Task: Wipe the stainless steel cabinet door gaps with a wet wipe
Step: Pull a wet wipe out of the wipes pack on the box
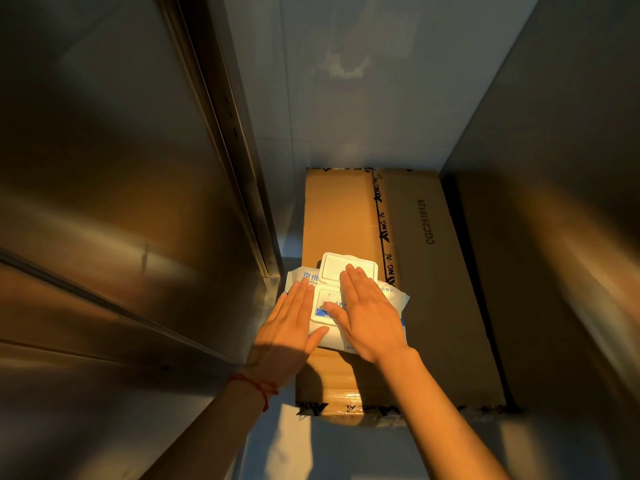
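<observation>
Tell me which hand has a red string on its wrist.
The left hand: a red string circles its wrist. The right hand, resting on the wet wipe pack, has a bare wrist.

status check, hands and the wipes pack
Left hand and right hand flat on wipes pack. Lid flipped open. No wipe out.

Dim, warm amber light is cast from about 7 o'clock; a dull glare is carried by the cabinet door [114, 202]. Straight lines are bowed at the edges.

The hands [332, 317] hide most of the wipe pack's [391, 299] label, perhaps its opening.
</observation>
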